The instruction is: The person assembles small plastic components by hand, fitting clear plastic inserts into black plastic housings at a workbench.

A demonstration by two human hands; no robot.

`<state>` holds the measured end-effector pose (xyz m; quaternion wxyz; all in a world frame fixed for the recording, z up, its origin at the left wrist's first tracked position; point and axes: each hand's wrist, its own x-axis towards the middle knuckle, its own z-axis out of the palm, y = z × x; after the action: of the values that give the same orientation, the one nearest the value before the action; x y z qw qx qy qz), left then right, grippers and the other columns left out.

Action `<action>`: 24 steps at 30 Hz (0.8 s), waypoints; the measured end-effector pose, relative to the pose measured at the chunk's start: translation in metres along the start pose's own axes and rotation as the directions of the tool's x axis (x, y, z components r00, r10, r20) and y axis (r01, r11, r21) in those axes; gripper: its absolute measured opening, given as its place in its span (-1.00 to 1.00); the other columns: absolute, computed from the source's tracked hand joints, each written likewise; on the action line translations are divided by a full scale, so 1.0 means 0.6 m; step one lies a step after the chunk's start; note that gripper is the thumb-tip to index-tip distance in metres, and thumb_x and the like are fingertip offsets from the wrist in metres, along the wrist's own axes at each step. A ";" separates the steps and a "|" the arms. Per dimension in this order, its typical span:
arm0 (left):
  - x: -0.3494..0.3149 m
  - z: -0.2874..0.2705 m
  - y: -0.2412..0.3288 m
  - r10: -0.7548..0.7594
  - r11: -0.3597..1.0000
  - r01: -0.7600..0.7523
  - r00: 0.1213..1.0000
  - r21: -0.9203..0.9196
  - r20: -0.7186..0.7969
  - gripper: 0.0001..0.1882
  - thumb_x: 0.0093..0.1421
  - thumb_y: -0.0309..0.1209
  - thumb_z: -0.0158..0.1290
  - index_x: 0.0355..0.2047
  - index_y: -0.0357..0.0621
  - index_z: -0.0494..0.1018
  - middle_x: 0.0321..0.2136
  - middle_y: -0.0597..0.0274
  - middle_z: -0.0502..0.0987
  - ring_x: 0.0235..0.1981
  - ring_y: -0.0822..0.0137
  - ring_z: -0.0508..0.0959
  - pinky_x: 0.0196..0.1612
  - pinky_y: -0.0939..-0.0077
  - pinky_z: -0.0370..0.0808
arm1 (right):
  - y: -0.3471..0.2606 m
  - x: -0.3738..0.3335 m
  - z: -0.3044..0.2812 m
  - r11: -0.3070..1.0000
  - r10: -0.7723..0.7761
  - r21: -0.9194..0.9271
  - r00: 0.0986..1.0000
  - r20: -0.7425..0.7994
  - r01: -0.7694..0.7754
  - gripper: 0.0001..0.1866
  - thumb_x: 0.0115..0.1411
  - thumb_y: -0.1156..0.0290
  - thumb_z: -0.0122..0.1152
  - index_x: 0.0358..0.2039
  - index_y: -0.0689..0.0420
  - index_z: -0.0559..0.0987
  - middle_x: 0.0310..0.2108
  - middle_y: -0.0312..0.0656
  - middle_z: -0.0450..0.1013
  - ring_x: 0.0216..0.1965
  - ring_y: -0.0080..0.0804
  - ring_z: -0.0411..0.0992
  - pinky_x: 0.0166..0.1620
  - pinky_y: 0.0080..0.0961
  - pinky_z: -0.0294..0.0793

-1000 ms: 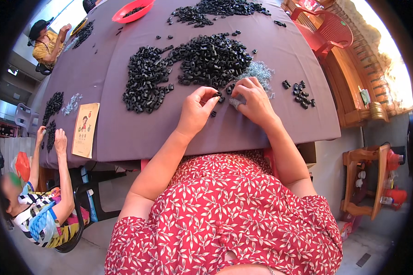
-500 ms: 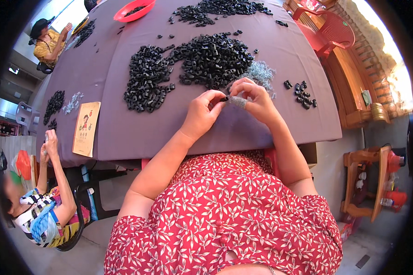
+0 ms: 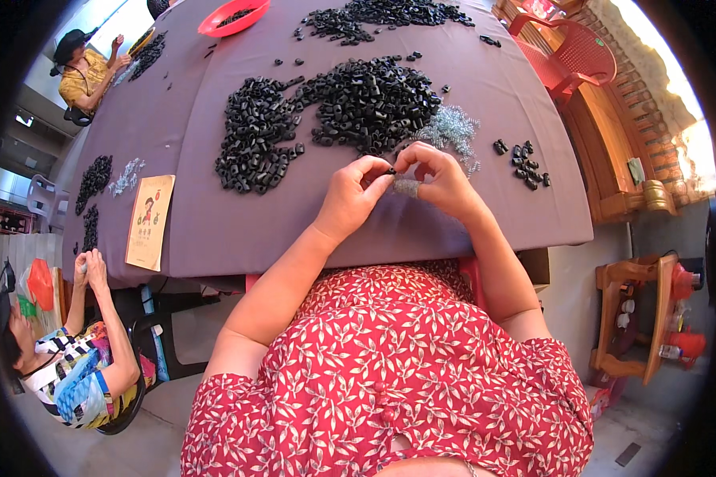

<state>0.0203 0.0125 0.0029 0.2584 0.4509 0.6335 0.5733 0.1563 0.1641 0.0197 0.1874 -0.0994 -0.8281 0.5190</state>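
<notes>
My left hand pinches a small black plastic piece between thumb and fingertips, just above the near part of the table. Close against it is my right hand, thumb and index finger curled together at the piece; anything tiny in that pinch is too small to name. A greyish wrap shows on a digit of the right hand. Beyond both hands lies a large heap of black plastic pieces. Small shiny metal parts lie beside the heap, behind my right hand.
Another black heap lies left, a small black group right. On the purple-grey tablecloth are a booklet and a red basin. Two co-workers sit along the left side. A red chair stands far right.
My right fingers have shifted slightly around the black piece, with the left hand almost still. The near co-worker's hands have come down; the far co-worker's hands have moved apart.
</notes>
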 end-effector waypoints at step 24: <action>-0.001 0.004 0.004 0.014 0.996 -0.010 0.998 0.088 -0.054 -0.83 0.22 -0.48 0.17 -0.18 -0.23 0.55 -0.37 0.36 0.60 -0.36 0.58 0.54 -0.26 0.64 0.49 | 0.010 -0.003 0.009 0.989 0.065 0.137 0.993 -0.093 -0.052 -0.59 -0.03 0.83 0.02 -0.15 0.28 0.58 -0.27 -0.29 0.53 -0.16 -0.55 0.49 -0.03 -0.60 0.48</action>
<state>0.0234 0.0132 0.0048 0.2176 0.4498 0.6621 0.5585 0.1558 0.1617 0.0117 0.2185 -0.1361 -0.7777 0.5735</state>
